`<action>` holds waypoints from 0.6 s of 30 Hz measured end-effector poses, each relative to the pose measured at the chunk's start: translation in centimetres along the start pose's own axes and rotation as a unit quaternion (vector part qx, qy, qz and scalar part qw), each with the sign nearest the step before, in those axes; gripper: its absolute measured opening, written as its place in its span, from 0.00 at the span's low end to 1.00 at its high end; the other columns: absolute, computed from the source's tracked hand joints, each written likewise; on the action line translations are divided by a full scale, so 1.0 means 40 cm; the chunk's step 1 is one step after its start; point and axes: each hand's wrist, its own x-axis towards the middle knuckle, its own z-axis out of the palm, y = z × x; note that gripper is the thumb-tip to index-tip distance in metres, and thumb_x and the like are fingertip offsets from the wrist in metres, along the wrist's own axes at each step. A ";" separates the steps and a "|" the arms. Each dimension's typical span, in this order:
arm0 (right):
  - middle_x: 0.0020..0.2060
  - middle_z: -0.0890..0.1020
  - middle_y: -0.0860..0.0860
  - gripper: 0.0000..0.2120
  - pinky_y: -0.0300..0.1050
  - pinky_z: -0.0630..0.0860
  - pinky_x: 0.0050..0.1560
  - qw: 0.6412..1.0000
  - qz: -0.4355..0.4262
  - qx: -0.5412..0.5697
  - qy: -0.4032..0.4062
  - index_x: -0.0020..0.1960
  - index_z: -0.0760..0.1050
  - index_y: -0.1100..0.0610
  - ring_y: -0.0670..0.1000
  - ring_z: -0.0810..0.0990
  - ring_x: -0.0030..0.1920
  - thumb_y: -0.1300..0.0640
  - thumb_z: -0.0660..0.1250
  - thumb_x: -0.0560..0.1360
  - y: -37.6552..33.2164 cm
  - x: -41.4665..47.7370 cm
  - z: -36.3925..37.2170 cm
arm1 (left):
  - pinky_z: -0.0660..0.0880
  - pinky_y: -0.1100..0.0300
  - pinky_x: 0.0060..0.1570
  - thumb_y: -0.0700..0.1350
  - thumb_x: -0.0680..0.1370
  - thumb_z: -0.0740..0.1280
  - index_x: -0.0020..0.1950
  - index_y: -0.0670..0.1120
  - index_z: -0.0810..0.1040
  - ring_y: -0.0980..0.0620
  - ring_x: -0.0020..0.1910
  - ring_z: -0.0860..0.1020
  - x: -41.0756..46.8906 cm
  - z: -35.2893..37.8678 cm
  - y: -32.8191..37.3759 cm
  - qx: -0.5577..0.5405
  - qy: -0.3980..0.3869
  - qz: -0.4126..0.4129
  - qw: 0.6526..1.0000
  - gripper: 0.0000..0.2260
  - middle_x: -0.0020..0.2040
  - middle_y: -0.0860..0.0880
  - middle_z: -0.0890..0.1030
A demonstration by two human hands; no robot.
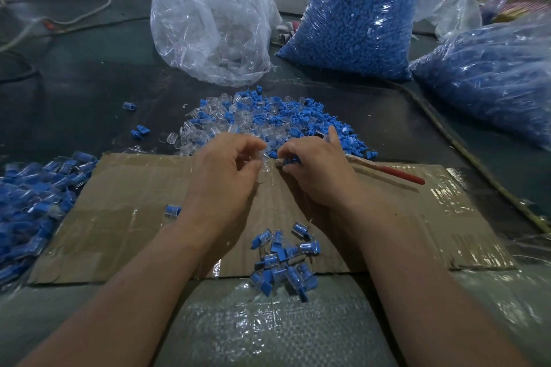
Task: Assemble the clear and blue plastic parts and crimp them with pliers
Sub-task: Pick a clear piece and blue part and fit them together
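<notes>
Upper right: bags of blue parts (357,18). Upper centre: slack clear bag (208,24). Lower frame: taped cardboard sheet (134,202). Centre, just above cardboard: mixed heap of clear and blue parts (268,116). Left edge: pile of assembled pieces (29,202); smaller pile (283,265) lower centre. Right of centre on cardboard: red-handled pliers (399,174). Centre: left hand (226,170) pinching clear part (264,155); right hand (316,170) pinching blue part (290,161).

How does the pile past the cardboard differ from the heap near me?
The far pile is larger than the near heap. The far pile lies on the dark table, the near heap at the cardboard's near edge. The far pile mixes loose clear and blue parts; the near heap's pieces look joined. Both are blue and clear plastic.
</notes>
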 end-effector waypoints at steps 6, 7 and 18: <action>0.38 0.73 0.44 0.04 0.41 0.69 0.55 0.979 0.012 0.152 0.134 0.47 0.73 0.55 0.44 0.72 0.40 0.55 0.62 0.77 -0.019 -0.015 -0.029 | 0.74 0.75 0.41 0.38 0.73 0.70 0.50 0.53 0.77 0.64 0.41 0.77 0.001 -0.008 0.010 -0.066 -0.011 -0.040 0.997 0.11 0.42 0.60 0.77; 0.37 0.74 0.44 0.04 0.39 0.72 0.45 0.969 0.009 0.189 0.156 0.48 0.74 0.56 0.46 0.75 0.39 0.56 0.62 0.77 -0.027 -0.024 -0.039 | 0.73 0.76 0.42 0.39 0.72 0.70 0.48 0.55 0.76 0.64 0.41 0.78 0.001 -0.010 0.013 -0.073 -0.016 -0.042 0.996 0.12 0.42 0.60 0.77; 0.37 0.78 0.41 0.11 0.29 0.75 0.36 0.909 0.058 0.402 0.099 0.43 0.75 0.45 0.38 0.78 0.35 0.62 0.65 0.74 -0.061 -0.063 -0.059 | 0.74 0.75 0.38 0.36 0.69 0.73 0.40 0.57 0.76 0.64 0.39 0.80 0.002 -0.013 0.019 -0.139 -0.028 -0.055 0.988 0.15 0.39 0.57 0.80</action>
